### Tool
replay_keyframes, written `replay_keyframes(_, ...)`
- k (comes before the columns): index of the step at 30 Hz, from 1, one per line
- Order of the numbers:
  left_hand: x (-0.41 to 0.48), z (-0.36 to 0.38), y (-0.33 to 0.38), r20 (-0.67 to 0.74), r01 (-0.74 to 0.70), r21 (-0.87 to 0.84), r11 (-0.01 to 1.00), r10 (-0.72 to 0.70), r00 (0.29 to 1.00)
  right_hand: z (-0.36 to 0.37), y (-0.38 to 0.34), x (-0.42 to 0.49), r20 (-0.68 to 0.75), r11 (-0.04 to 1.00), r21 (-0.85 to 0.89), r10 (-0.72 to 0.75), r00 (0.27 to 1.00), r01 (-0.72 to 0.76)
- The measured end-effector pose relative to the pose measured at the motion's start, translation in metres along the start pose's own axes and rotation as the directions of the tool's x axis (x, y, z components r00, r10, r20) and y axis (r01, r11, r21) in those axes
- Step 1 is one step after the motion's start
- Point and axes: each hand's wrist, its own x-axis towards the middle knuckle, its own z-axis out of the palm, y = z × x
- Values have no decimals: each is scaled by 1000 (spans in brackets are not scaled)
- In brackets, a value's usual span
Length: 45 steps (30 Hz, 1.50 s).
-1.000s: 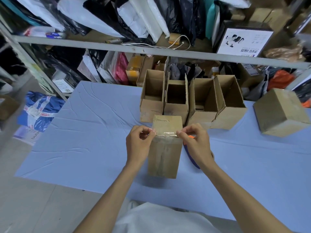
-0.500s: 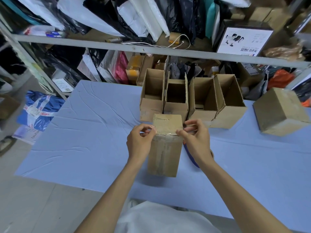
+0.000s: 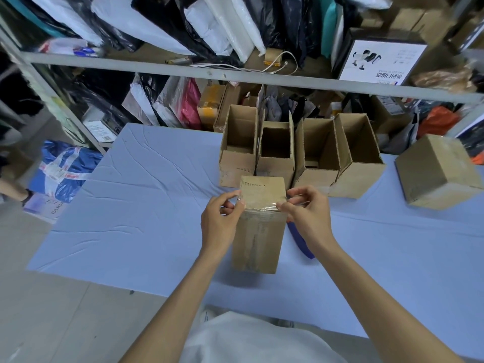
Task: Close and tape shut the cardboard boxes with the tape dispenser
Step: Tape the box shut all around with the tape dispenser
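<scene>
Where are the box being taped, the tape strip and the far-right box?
box being taped (image 3: 258,239): head view, front face.
tape strip (image 3: 262,207): head view, its middle.
far-right box (image 3: 437,166): head view, top face.

To my left the counter (image 3: 131,205) is wide and flat, so my left grip (image 3: 220,221) can slide out that way, and there is room on the near right too. The tall box (image 3: 258,239) stands between my two grips, which both pinch the tape (image 3: 262,206) on its top, and the blue tape dispenser (image 3: 300,241) lies just beside my right grip (image 3: 309,216). Right behind the tall box, a row of four open boxes (image 3: 301,153) blocks the way ahead. A shut box (image 3: 440,171) sits far right, and the shelf bar (image 3: 157,66) hangs over the back.
</scene>
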Motion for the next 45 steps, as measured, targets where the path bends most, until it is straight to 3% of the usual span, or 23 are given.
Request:
replay_keyframes(10, 2, 2, 1, 0, 151, -63, 987, -151, 989, 3, 1, -1, -27, 998, -12, 69, 997, -69)
replay_keyframes(18, 2, 2, 2, 69, 211, -52, 976, -207, 976, 16, -7, -7, -52, 975, -178, 129, 990, -136)
replay_keyframes(26, 13, -2, 0, 184, 343, -176, 922, -312, 932, 4, -5, 5, 4, 956, 44, 290, 957, -290)
replay_keyframes(31, 19, -4, -1, 207, 342, -186, 921, -304, 930, 8, -7, 3, -17, 978, -4, 207, 978, -208)
replay_keyframes(34, 16, -3, -1, 189, 275, -167, 947, -243, 951, 6, -8, 5, -28, 969, 74, 240, 970, -238)
replay_keyframes(37, 14, 2, 0, 136, 216, -120, 969, -200, 970, 8, -5, 5, -30, 982, 19, 187, 982, -186)
replay_keyframes(42, 20, 4, 4, 142, 283, -127, 951, -265, 954, 9, -9, 11, -60, 977, 47, 210, 976, -207)
replay_keyframes(45, 20, 4, 5, 131, 244, -128, 961, -227, 965, 9, -7, 10, -81, 989, 33, 149, 986, -147)
